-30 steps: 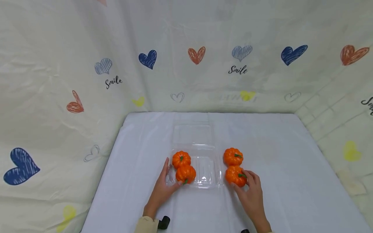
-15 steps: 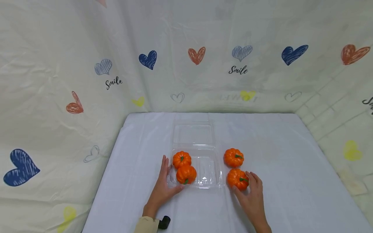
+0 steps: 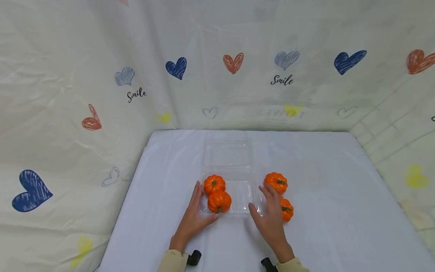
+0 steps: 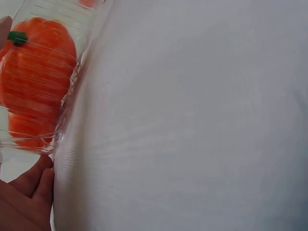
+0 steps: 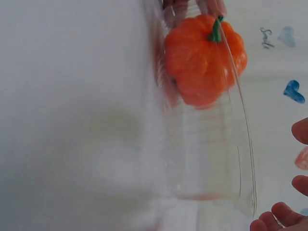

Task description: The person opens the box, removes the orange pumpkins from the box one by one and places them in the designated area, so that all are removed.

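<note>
Counter (image 3: 340, 226), draped in white cloth, bears a clear plastic container (image 3: 239, 192), its lid (image 3: 227, 155) laid open behind it. The left hand (image 3: 192, 223) lies along the container's left side, fingers extended and thumb apart; whether it touches the wall is hard to tell. The right hand (image 3: 270, 221) is spread at the right edge, holding nothing. Loading looks half done: the first pumpkin (image 3: 214, 185) and second pumpkin (image 3: 219, 202) sit touching in the container's left part, while the third pumpkin (image 3: 276, 183) and fourth pumpkin (image 3: 287, 209), partly hidden behind the right hand, lie outside; those two, and probably closing the lid, seem left.
</note>
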